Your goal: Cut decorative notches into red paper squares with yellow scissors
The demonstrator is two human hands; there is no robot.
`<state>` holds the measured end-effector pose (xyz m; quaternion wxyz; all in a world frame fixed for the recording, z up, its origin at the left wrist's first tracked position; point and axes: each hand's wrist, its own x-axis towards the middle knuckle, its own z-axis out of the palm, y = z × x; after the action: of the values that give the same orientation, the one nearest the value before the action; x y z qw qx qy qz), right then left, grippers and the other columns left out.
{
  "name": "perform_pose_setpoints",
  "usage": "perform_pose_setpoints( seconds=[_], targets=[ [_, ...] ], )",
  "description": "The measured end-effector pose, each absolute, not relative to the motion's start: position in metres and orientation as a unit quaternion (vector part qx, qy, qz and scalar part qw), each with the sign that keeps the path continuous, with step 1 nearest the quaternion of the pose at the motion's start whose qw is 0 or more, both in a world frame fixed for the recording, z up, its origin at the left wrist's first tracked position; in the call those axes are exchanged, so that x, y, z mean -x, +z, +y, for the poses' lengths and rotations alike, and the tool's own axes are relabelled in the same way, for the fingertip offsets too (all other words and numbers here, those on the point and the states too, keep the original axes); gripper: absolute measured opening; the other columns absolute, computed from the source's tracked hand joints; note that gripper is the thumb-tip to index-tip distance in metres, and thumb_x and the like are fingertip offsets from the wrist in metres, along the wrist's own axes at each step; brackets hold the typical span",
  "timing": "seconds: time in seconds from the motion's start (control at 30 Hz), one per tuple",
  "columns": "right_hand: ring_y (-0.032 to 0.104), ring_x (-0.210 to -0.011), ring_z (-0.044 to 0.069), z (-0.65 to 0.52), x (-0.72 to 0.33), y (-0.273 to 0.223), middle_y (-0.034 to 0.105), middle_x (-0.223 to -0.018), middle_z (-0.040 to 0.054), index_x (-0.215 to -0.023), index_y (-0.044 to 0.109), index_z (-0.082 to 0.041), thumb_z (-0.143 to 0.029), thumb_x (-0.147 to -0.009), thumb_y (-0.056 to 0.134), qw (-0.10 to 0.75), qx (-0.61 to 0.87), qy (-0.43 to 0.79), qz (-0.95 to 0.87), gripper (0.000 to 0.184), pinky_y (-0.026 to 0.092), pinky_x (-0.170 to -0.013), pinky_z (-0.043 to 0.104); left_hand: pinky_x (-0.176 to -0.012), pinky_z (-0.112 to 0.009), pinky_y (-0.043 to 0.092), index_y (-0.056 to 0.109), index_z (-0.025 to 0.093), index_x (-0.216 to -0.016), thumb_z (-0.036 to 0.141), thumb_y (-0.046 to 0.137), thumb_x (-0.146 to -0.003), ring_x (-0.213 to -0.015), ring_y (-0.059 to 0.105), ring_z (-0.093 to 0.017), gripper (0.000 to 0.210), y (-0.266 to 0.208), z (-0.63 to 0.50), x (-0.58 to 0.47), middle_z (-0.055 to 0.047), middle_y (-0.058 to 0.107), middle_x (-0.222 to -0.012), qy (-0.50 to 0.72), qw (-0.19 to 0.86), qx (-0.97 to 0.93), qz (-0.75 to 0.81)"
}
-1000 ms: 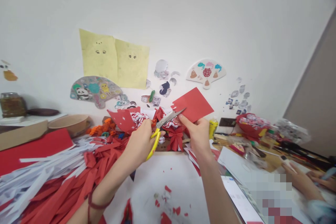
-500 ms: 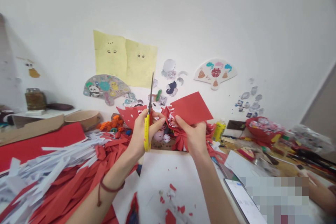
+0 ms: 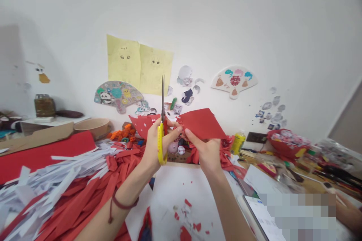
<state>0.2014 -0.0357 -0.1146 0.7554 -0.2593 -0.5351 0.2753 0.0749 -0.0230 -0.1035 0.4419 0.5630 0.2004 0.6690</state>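
while scraps lie below, red paper is held up by the fingertips

the left hand has the yellow scissors hooked on it, blades together and pointing up, and its thumb and fingers meet near the red paper's left corner. the right hand pinches the red paper narrowly by its lower edge, keeping it in the air beyond the white sheet. some cutting looks done, judging by the scraps; the paper's broad face is whole (what the fingertips cover, i cannot tell). no blade touches it, and how much cutting is left is unclear.
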Motion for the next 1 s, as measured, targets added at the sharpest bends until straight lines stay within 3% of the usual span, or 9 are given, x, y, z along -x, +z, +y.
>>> perform_pose_setpoints(
  seconds=[0.1, 0.47, 0.67, 0.83, 1.0],
  targets=[
    [0.070, -0.095, 0.024, -0.036, -0.200, -0.115, 0.073, -0.104, 0.0084, -0.103, 0.070, -0.016, -0.025, -0.072, 0.077, 0.754, 0.270, 0.247, -0.546, 0.034, 0.054, -0.094, 0.043, -0.066, -0.021, 0.048, 0.054, 0.016, -0.080, 0.029, 0.077, -0.069, -0.071, 0.061, -0.010, 0.028, -0.104, -0.023, -0.076, 0.001, 0.063, -0.079, 0.675, 0.456, -0.544, 0.201],
    [0.070, -0.087, 0.020, -0.035, -0.193, -0.117, 0.075, -0.090, 0.0041, -0.091, 0.073, -0.018, -0.023, -0.073, 0.076, 0.759, 0.266, 0.246, -0.540, 0.020, 0.057, -0.084, 0.034, -0.055, -0.016, 0.040, 0.053, 0.016, -0.079, 0.028, 0.076, -0.069, -0.058, 0.050, -0.005, 0.027, -0.105, -0.023, -0.076, 0.006, 0.055, -0.068, 0.681, 0.461, -0.527, 0.213],
    [0.066, -0.068, 0.016, -0.034, -0.202, -0.121, 0.071, -0.073, 0.0019, -0.081, 0.073, -0.017, -0.026, -0.073, 0.076, 0.721, 0.274, 0.270, -0.576, 0.013, 0.055, -0.066, 0.027, -0.053, -0.017, 0.039, 0.051, 0.017, -0.075, 0.025, 0.075, -0.068, -0.055, 0.049, -0.006, 0.026, -0.108, -0.018, -0.076, 0.007, 0.051, -0.064, 0.667, 0.476, -0.541, 0.190],
    [0.070, -0.068, 0.019, -0.033, -0.199, -0.117, 0.075, -0.081, 0.0063, -0.087, 0.073, -0.015, -0.029, -0.072, 0.076, 0.722, 0.293, 0.319, -0.540, 0.021, 0.058, -0.068, 0.032, -0.055, -0.018, 0.041, 0.052, 0.017, -0.076, 0.030, 0.075, -0.069, -0.057, 0.051, -0.006, 0.028, -0.108, -0.017, -0.075, 0.006, 0.052, -0.064, 0.670, 0.445, -0.550, 0.226],
    [0.071, -0.079, 0.021, -0.027, -0.198, -0.118, 0.075, -0.092, 0.0087, -0.091, 0.071, -0.014, -0.030, -0.071, 0.077, 0.757, 0.280, 0.279, -0.521, 0.027, 0.060, -0.075, 0.034, -0.055, -0.018, 0.041, 0.051, 0.017, -0.075, 0.030, 0.076, -0.069, -0.056, 0.054, -0.007, 0.029, -0.107, -0.020, -0.076, 0.006, 0.054, -0.062, 0.660, 0.433, -0.563, 0.245]
  ],
)
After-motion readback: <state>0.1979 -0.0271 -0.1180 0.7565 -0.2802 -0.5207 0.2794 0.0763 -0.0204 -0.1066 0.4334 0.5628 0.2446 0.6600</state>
